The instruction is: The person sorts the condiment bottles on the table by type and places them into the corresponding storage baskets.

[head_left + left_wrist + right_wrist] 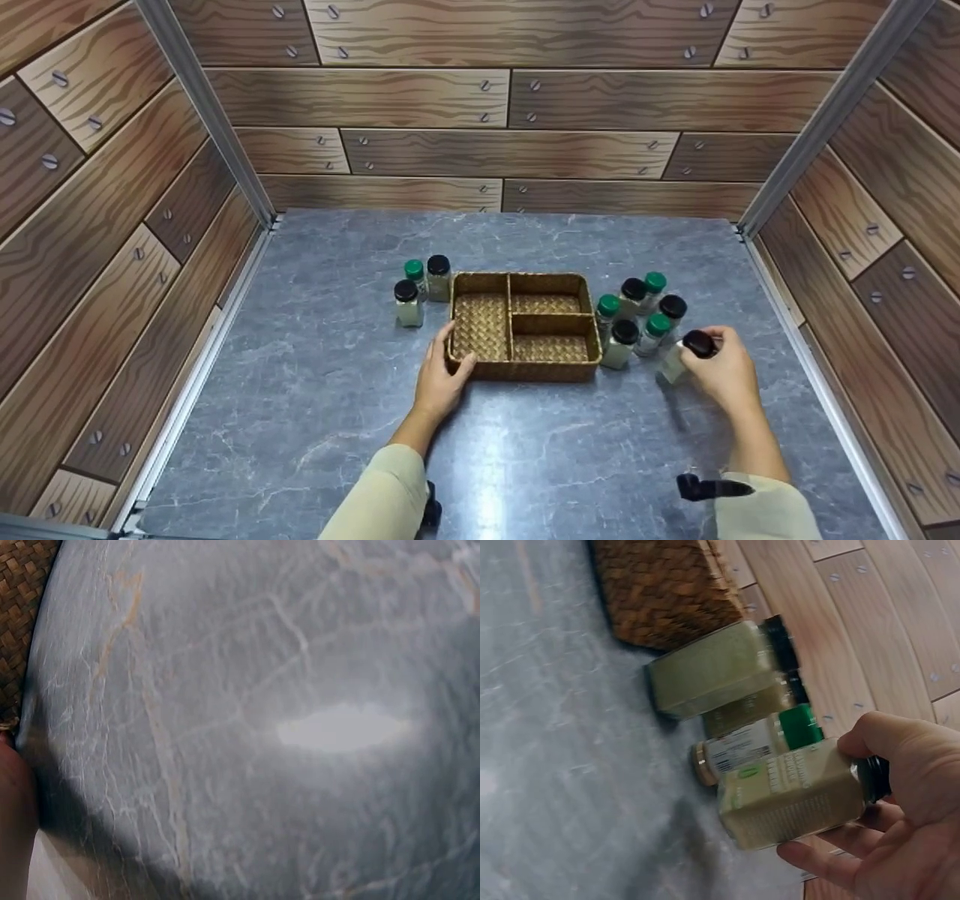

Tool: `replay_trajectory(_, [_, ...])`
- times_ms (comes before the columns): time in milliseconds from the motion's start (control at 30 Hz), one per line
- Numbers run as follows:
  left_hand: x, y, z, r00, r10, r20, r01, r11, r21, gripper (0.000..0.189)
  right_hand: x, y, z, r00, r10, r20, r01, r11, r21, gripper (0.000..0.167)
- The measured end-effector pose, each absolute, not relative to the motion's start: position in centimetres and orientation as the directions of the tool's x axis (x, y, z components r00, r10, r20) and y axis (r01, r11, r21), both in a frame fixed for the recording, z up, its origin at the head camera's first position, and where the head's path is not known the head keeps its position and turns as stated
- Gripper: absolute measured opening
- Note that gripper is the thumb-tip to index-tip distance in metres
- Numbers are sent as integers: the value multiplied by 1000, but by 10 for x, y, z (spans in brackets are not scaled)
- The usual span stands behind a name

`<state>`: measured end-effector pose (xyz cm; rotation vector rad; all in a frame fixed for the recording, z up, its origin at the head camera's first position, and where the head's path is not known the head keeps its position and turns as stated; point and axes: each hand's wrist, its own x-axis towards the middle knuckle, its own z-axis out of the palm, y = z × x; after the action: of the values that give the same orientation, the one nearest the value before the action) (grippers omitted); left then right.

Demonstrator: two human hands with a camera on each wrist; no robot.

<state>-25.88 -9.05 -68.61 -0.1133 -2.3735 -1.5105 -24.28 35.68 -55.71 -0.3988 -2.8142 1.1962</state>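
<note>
My right hand (724, 371) grips a square glass spice jar (795, 795) with a black lid, pinched near its top. The jar is tilted and holds a pale powder, with a printed label along its side. My left hand (441, 379) holds the front left corner of a woven basket (536, 370), fingers along the left side and thumb at the front rim. Three compartments divide the basket, and no jars show inside. In the left wrist view only a sliver of the left hand (13, 817) appears, beside the basket's edge (22, 607).
Right of the basket stand several jars, among them a black-lidded jar (619, 352) and a green-lidded jar (651, 339). Three more, including a front black-lidded jar (409, 311), stand left of it. Wood-patterned walls (510, 97) enclose the grey marbled tabletop (315, 390).
</note>
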Motion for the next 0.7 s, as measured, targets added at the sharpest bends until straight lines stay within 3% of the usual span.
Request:
replay_trajectory(200, [-261, -92, -689, -960, -106, 258, 188, 436, 880, 71, -239, 354, -537, -970, 242, -17, 180, 668, -723, 58])
replay_trajectory(467, [-265, -92, -701, -923, -113, 368, 279, 465, 840, 67, -238, 353, -515, -974, 225, 37, 129, 679, -723, 56])
replay_trajectory(700, [-263, -91, -696, -927, -112, 357, 270, 458, 847, 67, -240, 353, -503, -985, 167, 41, 78, 647, -759, 58])
